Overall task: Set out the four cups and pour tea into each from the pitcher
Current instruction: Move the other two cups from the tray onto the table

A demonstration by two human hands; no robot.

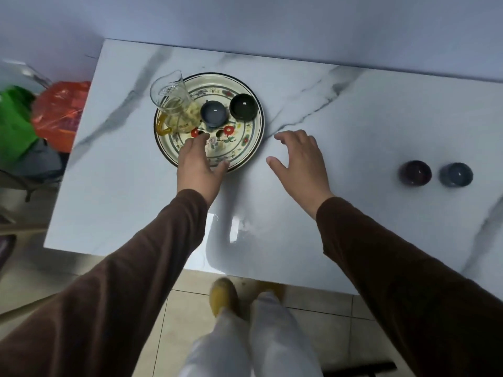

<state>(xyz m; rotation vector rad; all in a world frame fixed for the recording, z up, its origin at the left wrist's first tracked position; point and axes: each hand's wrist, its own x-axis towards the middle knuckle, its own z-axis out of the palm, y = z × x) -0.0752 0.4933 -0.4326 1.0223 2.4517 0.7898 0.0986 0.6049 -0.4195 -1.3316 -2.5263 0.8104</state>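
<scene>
A round floral tray point(245, 153) lies on the white marble table point(136, 213). On it stand a glass pitcher point(174, 107) with yellowish tea, a blue cup point(214, 115) and a dark green cup point(243, 106). Two more cups stand on the table at the far right, a dark purple one point(415, 172) and a blue one point(456, 174). My left hand point(198, 164) hovers open over the tray's near part, fingers pointing toward the blue cup. My right hand point(302, 161) is open over the table just right of the tray. Neither hand holds anything.
The table's far edge meets a pale wall. Red point(62, 110) and green point(16, 123) plastic bags lie off the table's left end. Tiled floor, my white trousers and a yellow slipper point(223, 295) show below the near edge.
</scene>
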